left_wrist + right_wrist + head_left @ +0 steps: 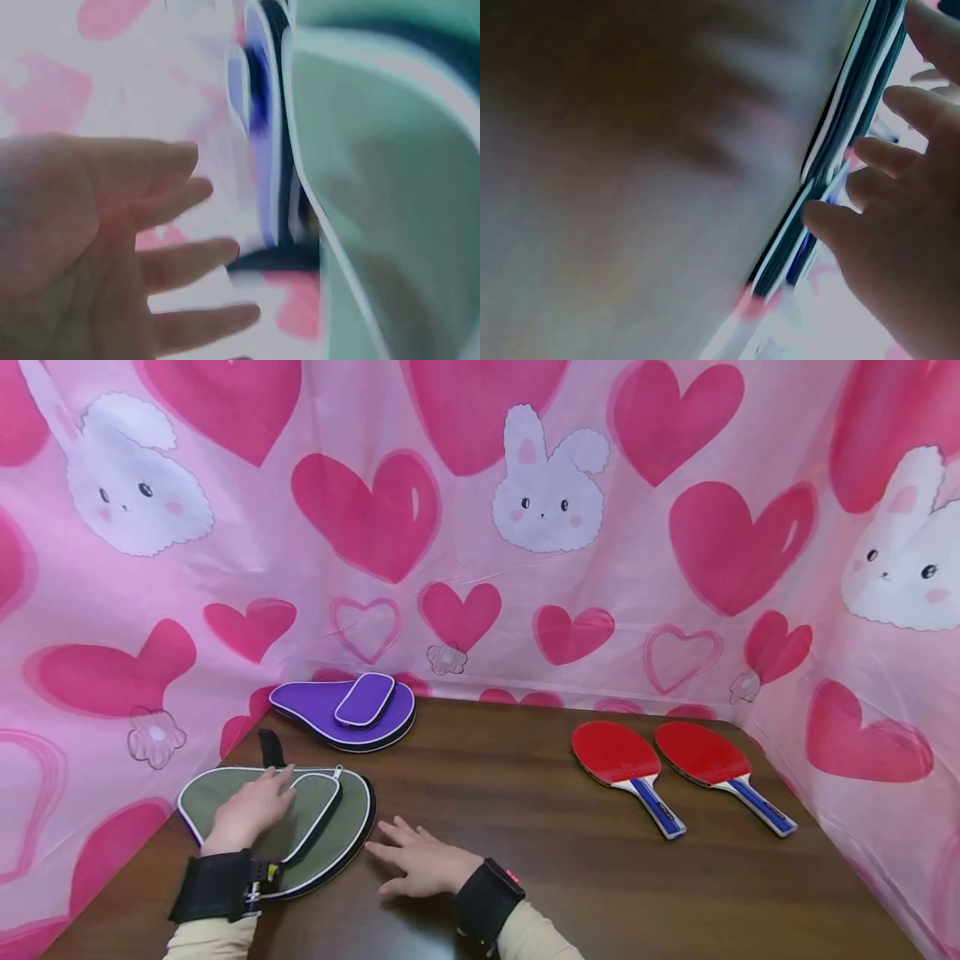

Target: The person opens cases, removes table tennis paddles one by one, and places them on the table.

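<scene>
Fingers (199,326) loosely spread, the left hand (251,810) grips nothing over the green case (347,835), lower left of my head feed; I see the purple case (311,700) left of centre. The right hand (429,862), likewise relaxed, hangs just beside the green case. Two red paddles (615,752) lie on the worktop (525,810), right.
</scene>
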`<state>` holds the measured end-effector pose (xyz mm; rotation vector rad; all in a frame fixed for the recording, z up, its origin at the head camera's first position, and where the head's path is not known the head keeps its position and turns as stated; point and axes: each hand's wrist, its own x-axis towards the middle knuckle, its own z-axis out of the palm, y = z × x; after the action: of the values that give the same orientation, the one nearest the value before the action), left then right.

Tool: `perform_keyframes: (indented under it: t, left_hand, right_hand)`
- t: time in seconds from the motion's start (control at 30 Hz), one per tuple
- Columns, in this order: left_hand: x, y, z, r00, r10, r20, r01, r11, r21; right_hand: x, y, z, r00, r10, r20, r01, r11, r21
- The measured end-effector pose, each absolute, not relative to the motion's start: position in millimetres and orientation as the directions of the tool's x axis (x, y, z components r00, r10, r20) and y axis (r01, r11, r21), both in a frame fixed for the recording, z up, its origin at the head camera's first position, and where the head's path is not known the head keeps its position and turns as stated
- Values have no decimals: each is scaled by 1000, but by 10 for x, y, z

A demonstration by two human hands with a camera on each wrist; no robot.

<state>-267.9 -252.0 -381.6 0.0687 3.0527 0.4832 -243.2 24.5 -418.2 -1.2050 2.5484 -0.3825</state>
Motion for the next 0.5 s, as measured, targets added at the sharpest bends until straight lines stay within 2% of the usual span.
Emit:
perform_keyframes:
  t: [0.2, 0.37, 0.5]
  left_hand:
    - [-3059, -1889, -3760, -995, 94, 34, 99, 959, 266]
    - [-3455, -1621, -3901, -992, 129, -1, 125, 963, 239]
    - [-3665, -1609, -4041, -994, 99, -54, 82, 965, 250]
  right_hand:
    - [-2602, 660, -4192, -704, -709, 42, -665, 638, -389]
    - [-2686, 962, -4248, -780, -589, 212, -617, 668, -415]
    - [-2705, 1190, -4255, -811, -527, 254, -582, 691, -427]
